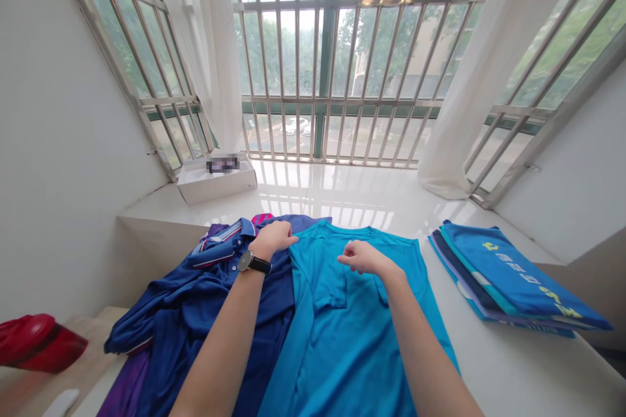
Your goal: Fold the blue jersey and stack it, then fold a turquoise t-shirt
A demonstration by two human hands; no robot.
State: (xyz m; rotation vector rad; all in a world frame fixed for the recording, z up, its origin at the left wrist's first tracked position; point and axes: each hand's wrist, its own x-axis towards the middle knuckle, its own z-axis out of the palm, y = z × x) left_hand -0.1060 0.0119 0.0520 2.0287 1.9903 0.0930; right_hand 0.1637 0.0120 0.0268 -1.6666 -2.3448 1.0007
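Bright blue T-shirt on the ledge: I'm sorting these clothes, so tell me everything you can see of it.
The bright blue T-shirt lies spread out, neck toward the window, on a glossy white ledge. Its cloth looks smooth and thin, with a round neck and folded flaps near the chest. Its left edge lies against a dark blue polo shirt. The person's right hand, fingers drawn together, is at the chest below the neck, though whether it touches the cloth is hard to tell.
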